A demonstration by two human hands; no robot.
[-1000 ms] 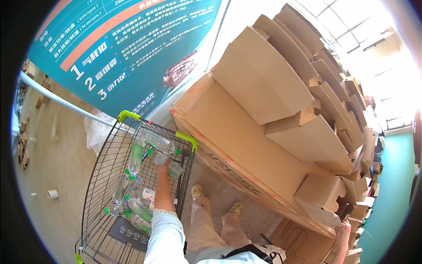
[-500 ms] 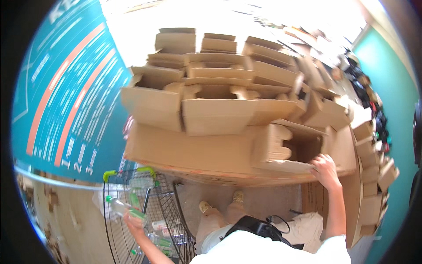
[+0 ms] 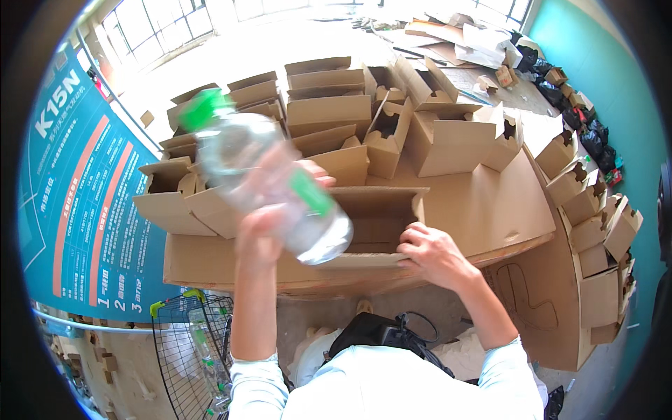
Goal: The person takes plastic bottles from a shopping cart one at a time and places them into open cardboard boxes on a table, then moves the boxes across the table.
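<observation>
My left hand (image 3: 262, 220) is wrapped round a clear plastic bottle (image 3: 245, 150) with a green cap and a green label. Tilted and slightly blurred, the bottle is raised over the left side of an open cardboard box (image 3: 381, 217). That box stands at the near edge of a large cardboard surface (image 3: 490, 210). My right hand (image 3: 430, 253) pinches the box's near right edge, fingers closed on the cardboard. The inside of the box that shows is bare brown card.
Several open cardboard boxes (image 3: 329, 112) stand in rows behind. A wire shopping cart (image 3: 185, 350) with green-capped bottles is at lower left, beside a blue printed panel (image 3: 91, 203). More boxes (image 3: 602, 259) line the right, near black bags (image 3: 595, 136) along the wall.
My left hand has lifted the bottle from above the cart up to the box. The box is shifted left and nearer my middle, with my right hand still on its edge.
</observation>
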